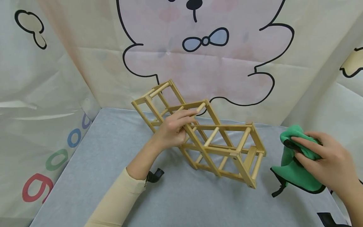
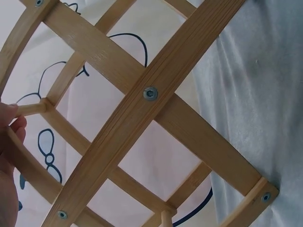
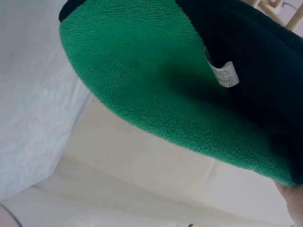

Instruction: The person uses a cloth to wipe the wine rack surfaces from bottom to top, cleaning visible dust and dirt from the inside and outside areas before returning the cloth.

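Note:
A light wooden rack [image 1: 235, 127] of crossed slats and dowel rods stands tilted over the table, its left end raised higher. My left hand [image 1: 173, 130] grips it near the middle, fingers over an upper rod. In the left wrist view, bolts join the rack's slats [image 2: 111, 145], and part of the left hand [image 2: 7, 163] shows at the left edge. To the right of the rack, my right hand [image 1: 333, 160] holds a bunched green cloth [image 1: 300, 178] with black edging. A white label [image 3: 226, 75] hangs on the cloth in the right wrist view; its lower part droops loose.
Light blue fabric covers the table [image 1: 175, 205]. Behind it rises a pale fabric backdrop [image 1: 99, 72] with a cartoon animal, and similar panels stand left and right. A black strap [image 1: 155, 175] shows by the left wrist, another black strap [image 1: 327, 219] at the lower right.

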### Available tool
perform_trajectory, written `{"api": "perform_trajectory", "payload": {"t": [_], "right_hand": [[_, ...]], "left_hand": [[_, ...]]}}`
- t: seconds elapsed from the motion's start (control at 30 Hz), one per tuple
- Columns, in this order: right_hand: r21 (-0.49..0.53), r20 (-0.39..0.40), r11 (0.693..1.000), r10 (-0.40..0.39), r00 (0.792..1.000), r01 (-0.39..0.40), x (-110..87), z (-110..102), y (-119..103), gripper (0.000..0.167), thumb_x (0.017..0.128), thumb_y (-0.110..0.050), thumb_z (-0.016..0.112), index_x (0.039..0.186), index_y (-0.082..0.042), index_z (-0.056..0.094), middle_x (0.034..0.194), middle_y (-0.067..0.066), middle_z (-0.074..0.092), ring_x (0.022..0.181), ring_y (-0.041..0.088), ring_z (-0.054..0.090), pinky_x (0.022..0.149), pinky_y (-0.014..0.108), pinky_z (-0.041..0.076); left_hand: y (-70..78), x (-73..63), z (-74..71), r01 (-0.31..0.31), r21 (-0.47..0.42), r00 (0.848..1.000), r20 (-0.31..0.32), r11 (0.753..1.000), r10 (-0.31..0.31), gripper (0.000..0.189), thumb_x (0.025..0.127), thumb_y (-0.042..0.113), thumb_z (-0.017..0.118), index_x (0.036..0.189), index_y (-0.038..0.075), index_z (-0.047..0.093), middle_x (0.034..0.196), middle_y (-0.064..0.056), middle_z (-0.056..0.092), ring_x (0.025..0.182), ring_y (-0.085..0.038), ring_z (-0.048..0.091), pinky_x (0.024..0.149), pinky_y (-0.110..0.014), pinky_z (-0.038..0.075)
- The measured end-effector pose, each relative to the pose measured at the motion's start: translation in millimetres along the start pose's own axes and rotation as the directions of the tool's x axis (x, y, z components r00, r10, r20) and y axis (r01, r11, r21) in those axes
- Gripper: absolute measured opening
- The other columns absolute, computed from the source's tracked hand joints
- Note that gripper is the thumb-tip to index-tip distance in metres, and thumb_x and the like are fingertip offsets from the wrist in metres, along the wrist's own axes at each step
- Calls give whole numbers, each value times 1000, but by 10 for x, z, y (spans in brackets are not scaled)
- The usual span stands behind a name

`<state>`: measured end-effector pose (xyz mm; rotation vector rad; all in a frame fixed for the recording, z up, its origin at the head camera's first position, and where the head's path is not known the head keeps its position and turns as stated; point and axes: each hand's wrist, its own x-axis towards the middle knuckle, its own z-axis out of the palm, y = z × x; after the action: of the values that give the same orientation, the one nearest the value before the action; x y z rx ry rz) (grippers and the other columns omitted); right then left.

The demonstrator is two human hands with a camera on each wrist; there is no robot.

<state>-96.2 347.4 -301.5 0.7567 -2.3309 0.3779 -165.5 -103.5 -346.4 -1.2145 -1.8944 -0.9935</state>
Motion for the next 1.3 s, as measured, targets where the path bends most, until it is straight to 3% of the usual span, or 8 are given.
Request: {"api": "perform_trajectory", "payload": {"t": [0.07,0.17,0.3,0.43,0.67,0.83,0.97,1.3], "right_hand": [[20,-32,1000,-18,999,19,-41,12,-57,80,101,-67,45,91,4,78,102,29,66,92,25,51,90,4,26],[56,-71,997,-48,996,52,-95,40,-138,75,103,-63,48,90,4,79,101,30,67,98,12,52,94,4,28],[112,-76,990,-83,994,91,-164,99,-269,71,105,-58,51,91,5,79,101,31,67,113,-3,47,98,6,30],[153,-75,979,-124,990,134,-255,180,-426,64,106,-54,52,93,2,80,101,29,67,122,-8,45,96,6,34],[247,-99,947,-186,977,206,-362,272,-708,55,107,-47,56,93,0,81,98,26,68,113,0,55,98,7,39],[208,-66,954,-208,976,217,-429,341,-809,52,108,-46,53,94,-6,84,100,20,71,97,9,59,82,11,49],[154,-30,968,-197,980,199,-482,401,-785,53,108,-49,51,95,-11,85,104,15,72,88,16,60,67,17,54],[146,-20,982,-120,993,122,-490,489,-537,56,107,-51,50,96,-7,84,106,19,71,102,10,59,71,16,52]], "left_hand": [[12,-13,-15,-12,37,1000,-4,999,12,48,74,-25,50,108,-4,76,125,-22,71,116,-35,69,82,-29,56],[35,-32,-46,-26,77,1000,-8,997,26,44,77,-23,56,110,-4,77,123,-22,72,113,-36,70,102,-36,56],[67,-58,-82,-60,104,998,-9,993,62,36,81,-22,63,109,-4,77,119,-22,72,108,-36,71,101,-36,57],[114,-77,-113,-87,153,996,2,984,88,31,83,-22,70,108,-3,76,118,-22,72,106,-33,71,99,-35,58],[164,-118,-107,-52,222,999,14,974,50,35,85,-24,67,112,-2,76,123,-20,72,112,-32,71,108,-35,53],[175,-133,-91,-13,215,1000,-7,977,15,33,87,-23,67,110,-1,76,123,-19,73,114,-33,71,107,-36,53],[187,-126,-78,14,182,999,-40,983,-6,33,87,-24,64,107,-1,76,121,-19,73,114,-32,71,107,-37,53],[201,-103,-22,32,131,995,-99,991,-19,37,85,-27,61,103,1,77,117,-18,76,111,-31,73,104,-38,56]]}}
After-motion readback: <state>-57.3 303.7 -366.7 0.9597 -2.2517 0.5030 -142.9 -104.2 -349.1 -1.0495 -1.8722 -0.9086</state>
